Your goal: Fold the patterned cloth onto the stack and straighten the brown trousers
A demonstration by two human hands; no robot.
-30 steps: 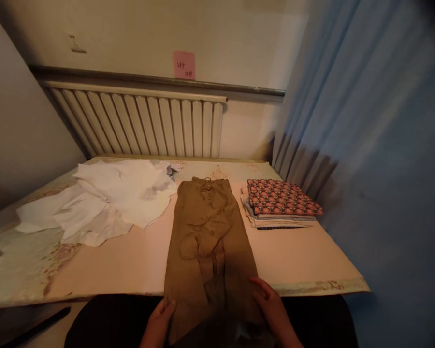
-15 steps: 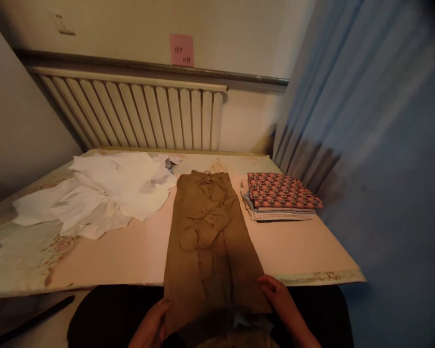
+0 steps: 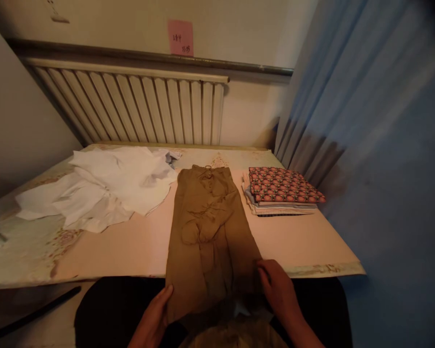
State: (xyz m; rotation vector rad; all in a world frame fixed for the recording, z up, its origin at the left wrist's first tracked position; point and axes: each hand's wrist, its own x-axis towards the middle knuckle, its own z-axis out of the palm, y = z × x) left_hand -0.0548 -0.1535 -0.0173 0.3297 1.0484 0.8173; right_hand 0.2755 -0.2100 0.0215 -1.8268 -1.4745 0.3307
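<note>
Two hands on one pair of trousers (image 3: 210,232).

- Trousers: brown, laid lengthwise on the middle of the table (image 3: 130,251), waistband toward the far edge, cloth creased at mid-length. The lower end hangs over the near edge onto the person's lap.
- Left hand (image 3: 154,314): below the near edge, at the left hem of the overhang. Thumb on top of the cloth, the other fingers hidden under it, gripping the edge.
- Right hand (image 3: 279,290): at the near edge, on the right hem. Fingers curled close together, pinching the cloth.
- White garments (image 3: 108,188): loose heap, far left part of the table, just beside the trousers.
- Folded stack (image 3: 282,191): far right corner, patterned piece on top, near the waistband but apart from it.
- Radiator (image 3: 137,106): on the wall behind the far edge.
- Curtain (image 3: 366,145): blue, along the right edge.
</note>
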